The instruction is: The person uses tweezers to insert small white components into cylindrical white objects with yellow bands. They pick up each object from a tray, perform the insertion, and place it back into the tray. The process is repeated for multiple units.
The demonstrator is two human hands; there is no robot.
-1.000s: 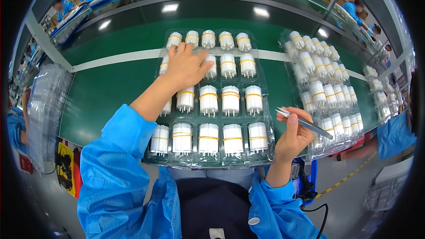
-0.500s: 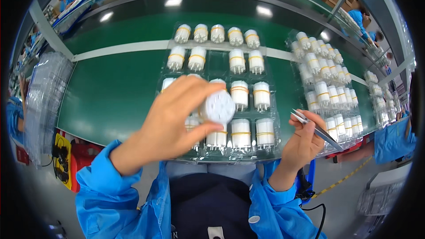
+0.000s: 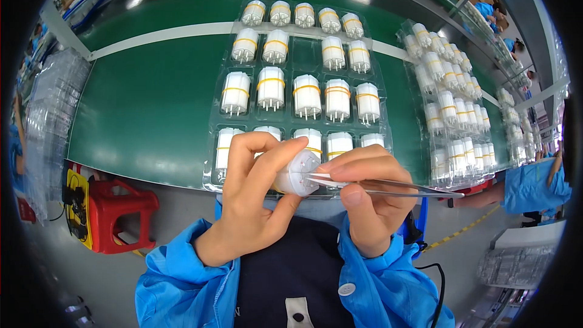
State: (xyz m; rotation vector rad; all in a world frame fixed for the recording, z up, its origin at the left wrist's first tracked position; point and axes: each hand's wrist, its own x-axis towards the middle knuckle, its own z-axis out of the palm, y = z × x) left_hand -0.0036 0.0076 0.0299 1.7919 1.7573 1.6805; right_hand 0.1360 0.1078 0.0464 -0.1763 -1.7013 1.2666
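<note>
My left hand grips a white cylinder by its sides, its round end face turned to the right. In my right hand is a pair of metal tweezers, pinched between thumb and fingers. The tips touch or nearly touch the cylinder's end face; what lies between them is too small to tell. Beyond my hands a clear plastic tray carries rows of similar white cylinders with yellow bands and metal pins. One pocket in its second row from the far end has no cylinder. My hands partly cover the nearest row.
The tray lies on a green work surface. At the right are more trays of white cylinders. Stacked clear trays stand at the far left, near a red stool. A co-worker's blue sleeve shows at the right.
My left hand has drawn the cylinder nearer to my body. The right hand has moved left, bringing the tweezers to its end face. The tray appears higher in the view.
</note>
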